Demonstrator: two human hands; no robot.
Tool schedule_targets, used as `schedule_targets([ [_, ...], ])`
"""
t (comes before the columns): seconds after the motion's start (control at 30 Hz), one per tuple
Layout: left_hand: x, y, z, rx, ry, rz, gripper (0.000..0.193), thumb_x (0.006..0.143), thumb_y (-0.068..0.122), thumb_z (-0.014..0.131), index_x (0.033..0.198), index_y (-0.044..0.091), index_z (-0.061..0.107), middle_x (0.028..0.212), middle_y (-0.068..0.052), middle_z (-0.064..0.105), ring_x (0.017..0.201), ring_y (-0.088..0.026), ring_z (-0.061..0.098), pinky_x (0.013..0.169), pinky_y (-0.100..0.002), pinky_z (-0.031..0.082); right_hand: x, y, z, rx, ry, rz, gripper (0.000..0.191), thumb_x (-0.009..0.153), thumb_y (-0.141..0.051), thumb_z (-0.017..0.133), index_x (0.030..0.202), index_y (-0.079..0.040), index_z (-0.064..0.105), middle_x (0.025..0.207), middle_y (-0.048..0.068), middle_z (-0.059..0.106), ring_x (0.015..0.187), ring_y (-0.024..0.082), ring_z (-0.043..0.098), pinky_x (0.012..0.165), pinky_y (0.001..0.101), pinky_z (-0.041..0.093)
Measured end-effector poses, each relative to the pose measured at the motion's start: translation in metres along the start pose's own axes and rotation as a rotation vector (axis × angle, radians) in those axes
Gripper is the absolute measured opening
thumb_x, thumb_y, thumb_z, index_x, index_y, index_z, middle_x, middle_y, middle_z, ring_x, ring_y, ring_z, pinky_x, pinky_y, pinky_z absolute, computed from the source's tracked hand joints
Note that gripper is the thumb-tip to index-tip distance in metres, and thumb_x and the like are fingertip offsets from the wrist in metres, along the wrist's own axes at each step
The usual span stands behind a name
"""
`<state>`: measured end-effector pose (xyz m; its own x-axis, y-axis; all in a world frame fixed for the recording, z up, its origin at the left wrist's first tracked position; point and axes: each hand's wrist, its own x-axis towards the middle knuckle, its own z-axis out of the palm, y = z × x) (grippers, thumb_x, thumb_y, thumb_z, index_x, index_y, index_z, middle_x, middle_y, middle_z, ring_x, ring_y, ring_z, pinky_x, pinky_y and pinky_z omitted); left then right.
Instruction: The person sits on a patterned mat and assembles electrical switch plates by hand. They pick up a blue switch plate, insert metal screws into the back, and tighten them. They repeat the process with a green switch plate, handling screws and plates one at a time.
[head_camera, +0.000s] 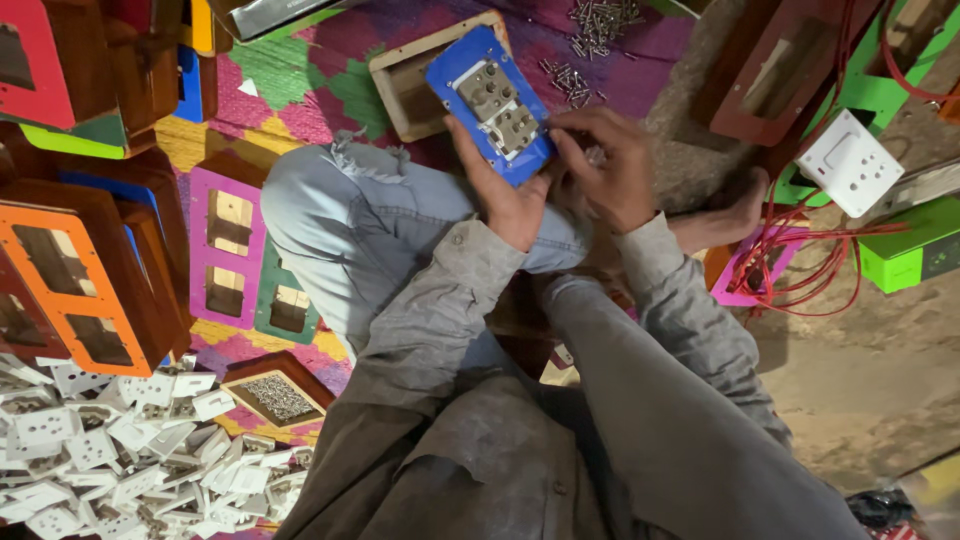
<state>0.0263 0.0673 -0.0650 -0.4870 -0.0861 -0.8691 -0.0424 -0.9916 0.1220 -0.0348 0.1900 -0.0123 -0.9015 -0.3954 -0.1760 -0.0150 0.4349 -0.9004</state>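
My left hand grips the near edge of a blue rectangular board that carries two grey socket modules. The board tilts up over my bent knee in blue jeans. My right hand is curled at the board's right edge, fingertips pinched against it; whatever small part they hold is hidden. An open wooden box frame lies just behind the board.
Loose metal screws are scattered on the patterned mat behind. White socket parts are piled at lower left beside a small tray of screws. Coloured wooden boards stack left. Red wires, a white socket plate and a green box lie right.
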Motion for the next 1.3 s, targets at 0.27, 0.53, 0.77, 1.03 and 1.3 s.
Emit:
schedule_targets([
  [0.27, 0.005, -0.003, -0.002, 0.072, 0.122, -0.006, 0.095, 0.08, 0.086, 0.038, 0.156, 0.03, 0.038, 0.156, 0.003, 0.042, 0.14, -0.027, 0.038, 0.111, -0.064, 0.018, 0.002, 0.007, 0.007, -0.027, 0.008, -0.074, 0.016, 0.096, 0.001, 0.077, 0.111, -0.002, 0.075, 0.104, 0.013, 0.071, 0.094, 0.024, 0.07, 0.082, 0.0335, 0.055],
  [0.53, 0.008, -0.004, -0.005, 0.002, 0.044, 0.023, 0.092, 0.085, 0.085, 0.042, 0.156, 0.027, 0.041, 0.151, -0.002, 0.047, 0.135, -0.028, 0.044, 0.115, -0.061, 0.028, -0.003, 0.012, 0.016, -0.009, 0.072, 0.007, 0.016, 0.093, -0.001, 0.08, 0.109, -0.002, 0.077, 0.094, 0.008, 0.062, 0.083, 0.018, 0.061, 0.074, 0.029, 0.047],
  [0.77, 0.004, 0.0, -0.001, 0.018, 0.051, 0.022, 0.092, 0.082, 0.085, 0.043, 0.154, 0.028, 0.04, 0.153, 0.0, 0.045, 0.136, -0.027, 0.042, 0.113, -0.062, 0.028, -0.003, 0.018, 0.015, 0.101, 0.022, 0.154, 0.015, 0.093, -0.004, 0.08, 0.108, -0.002, 0.079, 0.088, 0.003, 0.056, 0.083, 0.012, 0.053, 0.073, 0.0265, 0.044],
  [1.03, -0.001, 0.003, 0.002, 0.029, 0.063, 0.015, 0.092, 0.082, 0.085, 0.042, 0.154, 0.028, 0.041, 0.15, -0.002, 0.046, 0.133, -0.028, 0.044, 0.11, -0.06, 0.03, -0.001, 0.033, 0.011, 0.231, -0.03, 0.311, 0.015, 0.091, -0.009, 0.084, 0.104, -0.004, 0.081, 0.088, 0.0, 0.059, 0.081, 0.011, 0.052, 0.072, 0.027, 0.042],
  [1.3, 0.007, -0.001, -0.012, -0.008, -0.088, 0.052, 0.083, 0.091, 0.083, 0.046, 0.148, 0.022, 0.051, 0.131, -0.006, 0.06, 0.11, -0.028, 0.057, 0.084, -0.042, 0.047, -0.028, 0.035, 0.025, 0.296, 0.074, 0.122, 0.014, 0.094, -0.002, 0.084, 0.106, -0.002, 0.077, 0.109, 0.003, 0.055, 0.107, 0.014, 0.054, 0.097, 0.0282, 0.047],
])
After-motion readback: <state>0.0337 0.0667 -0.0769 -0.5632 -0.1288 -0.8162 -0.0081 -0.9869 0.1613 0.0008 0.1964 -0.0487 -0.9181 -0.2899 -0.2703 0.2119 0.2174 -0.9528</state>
